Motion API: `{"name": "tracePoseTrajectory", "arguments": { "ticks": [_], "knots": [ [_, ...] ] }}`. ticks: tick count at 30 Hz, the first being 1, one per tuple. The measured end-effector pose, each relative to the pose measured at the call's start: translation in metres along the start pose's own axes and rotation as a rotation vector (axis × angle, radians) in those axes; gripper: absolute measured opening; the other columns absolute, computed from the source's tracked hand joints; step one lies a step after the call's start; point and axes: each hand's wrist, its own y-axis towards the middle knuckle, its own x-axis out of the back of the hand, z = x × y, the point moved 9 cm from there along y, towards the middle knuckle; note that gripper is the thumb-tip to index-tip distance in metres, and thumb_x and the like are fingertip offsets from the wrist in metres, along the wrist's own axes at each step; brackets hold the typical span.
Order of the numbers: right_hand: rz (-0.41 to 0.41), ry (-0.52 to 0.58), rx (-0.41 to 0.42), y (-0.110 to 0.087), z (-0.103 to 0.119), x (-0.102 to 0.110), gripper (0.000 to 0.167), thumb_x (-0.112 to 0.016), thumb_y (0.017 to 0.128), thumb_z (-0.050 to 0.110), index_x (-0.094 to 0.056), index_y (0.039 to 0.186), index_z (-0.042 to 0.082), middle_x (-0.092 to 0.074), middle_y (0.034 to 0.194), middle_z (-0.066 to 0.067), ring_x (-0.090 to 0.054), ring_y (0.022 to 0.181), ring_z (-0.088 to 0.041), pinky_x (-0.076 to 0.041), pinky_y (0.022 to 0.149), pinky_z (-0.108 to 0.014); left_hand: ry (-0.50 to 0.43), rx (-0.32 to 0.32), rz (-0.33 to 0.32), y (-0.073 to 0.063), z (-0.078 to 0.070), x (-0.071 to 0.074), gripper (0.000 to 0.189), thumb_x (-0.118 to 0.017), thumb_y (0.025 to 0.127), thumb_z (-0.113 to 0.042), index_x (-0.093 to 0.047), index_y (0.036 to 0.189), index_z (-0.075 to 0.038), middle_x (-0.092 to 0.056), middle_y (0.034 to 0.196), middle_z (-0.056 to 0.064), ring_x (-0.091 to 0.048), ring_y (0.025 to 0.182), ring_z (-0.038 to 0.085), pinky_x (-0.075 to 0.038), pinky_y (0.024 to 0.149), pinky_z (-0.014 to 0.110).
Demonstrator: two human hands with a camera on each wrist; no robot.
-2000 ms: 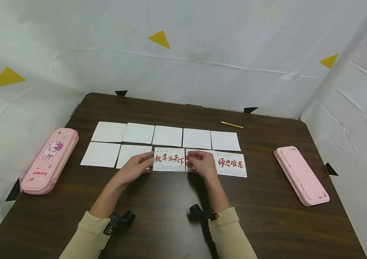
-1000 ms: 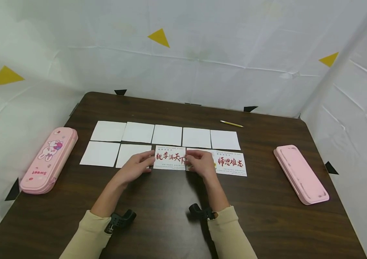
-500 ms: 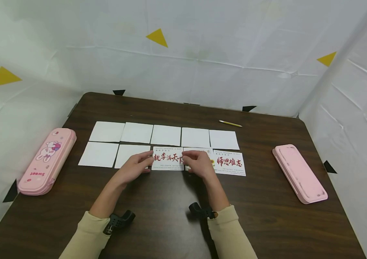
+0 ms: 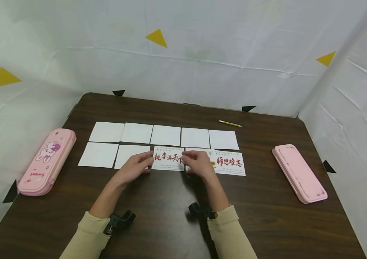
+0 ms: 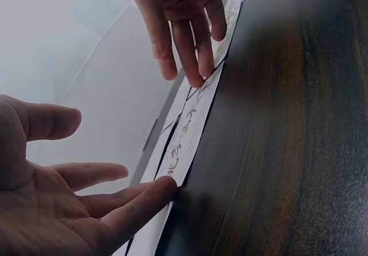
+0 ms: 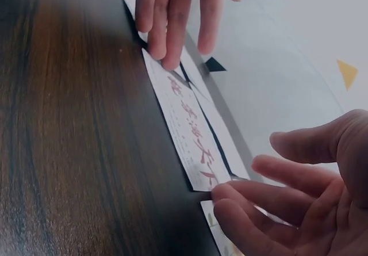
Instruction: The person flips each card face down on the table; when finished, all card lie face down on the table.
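Observation:
A white card (image 4: 168, 163) with red Chinese characters lies flat between my two hands. At its left edge my left hand (image 4: 134, 167) has its fingers extended, the fingertips touching or very close to it. My right hand (image 4: 201, 163) is at the card's right edge, fingers loosely extended and thumb apart in the right wrist view. Beneath the right hand lies another printed card (image 4: 211, 157), partly hidden, with a bit of yellow flower showing. To its right is a card (image 4: 230, 163) with red characters, meeting or overlapping it.
Blank white cards fill a back row (image 4: 165, 135); two more blank cards (image 4: 98, 154) sit left of the printed ones. A yellow pencil (image 4: 230, 123) lies behind. Pink cases stand at left (image 4: 47, 162) and right (image 4: 299, 173) on the dark table (image 4: 167, 216).
My right hand has shifted slightly left, showing more of the flower card. The card between my hands has been nudged a little right and back. The left hand stays nearly still.

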Motion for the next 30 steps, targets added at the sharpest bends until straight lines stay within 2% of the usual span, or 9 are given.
{"name": "tracePoseTrajectory", "arguments": {
  "ticks": [4, 8, 13, 17, 23, 30],
  "knots": [
    [-0.011, 0.162, -0.094, 0.001, -0.009, 0.000, 0.034, -0.064, 0.095, 0.014, -0.065, 0.124, -0.003, -0.068, 0.116, -0.019, -0.067, 0.103, -0.032, -0.059, 0.072, -0.041, -0.025, 0.006, 0.001, 0.001, 0.001, 0.000, 0.056, -0.047, 0.105, -0.023, -0.031, 0.150, 0.005, -0.040, 0.148, 0.025, -0.048, 0.130, 0.037, -0.045, 0.101, 0.047],
    [-0.031, 0.255, -0.151, 0.000, -0.015, 0.002, 0.037, -0.066, 0.093, 0.015, -0.065, 0.126, -0.002, -0.067, 0.117, -0.020, -0.067, 0.104, -0.033, -0.059, 0.071, -0.038, -0.043, 0.014, -0.003, 0.001, 0.002, 0.001, 0.057, -0.047, 0.104, -0.025, -0.031, 0.150, 0.005, -0.040, 0.148, 0.026, -0.047, 0.129, 0.038, -0.045, 0.101, 0.046],
    [-0.060, 0.273, -0.138, 0.001, -0.017, 0.005, 0.034, -0.067, 0.092, 0.013, -0.066, 0.122, -0.003, -0.068, 0.113, -0.021, -0.068, 0.100, -0.032, -0.059, 0.068, -0.036, -0.057, 0.020, -0.013, 0.001, 0.002, 0.001, 0.055, -0.046, 0.105, -0.022, -0.031, 0.150, 0.005, -0.039, 0.149, 0.026, -0.047, 0.128, 0.040, -0.047, 0.100, 0.046],
    [-0.117, 0.269, -0.101, 0.002, -0.014, 0.007, 0.029, -0.070, 0.090, 0.009, -0.070, 0.116, -0.003, -0.071, 0.105, -0.018, -0.070, 0.089, -0.028, -0.059, 0.065, -0.038, -0.068, 0.016, -0.014, 0.000, 0.002, 0.002, 0.054, -0.046, 0.105, -0.020, -0.030, 0.150, 0.005, -0.038, 0.149, 0.027, -0.048, 0.127, 0.040, -0.047, 0.099, 0.046],
    [-0.147, 0.324, -0.106, 0.006, -0.019, 0.001, 0.032, -0.075, 0.083, 0.000, -0.071, 0.114, -0.003, -0.072, 0.098, -0.013, -0.068, 0.071, -0.015, -0.056, 0.053, -0.027, -0.078, 0.011, -0.004, 0.000, 0.003, 0.001, 0.056, -0.047, 0.105, -0.023, -0.030, 0.150, 0.006, -0.037, 0.150, 0.027, -0.049, 0.126, 0.040, -0.047, 0.099, 0.046],
    [-0.175, 0.399, -0.128, 0.007, -0.023, 0.000, 0.032, -0.074, 0.081, -0.005, -0.071, 0.114, -0.005, -0.073, 0.098, -0.015, -0.066, 0.070, -0.012, -0.056, 0.053, -0.025, -0.099, 0.010, -0.004, 0.001, 0.002, 0.001, 0.058, -0.049, 0.104, -0.025, -0.030, 0.150, 0.006, -0.039, 0.148, 0.027, -0.050, 0.125, 0.039, -0.049, 0.097, 0.045]
  ]
}}
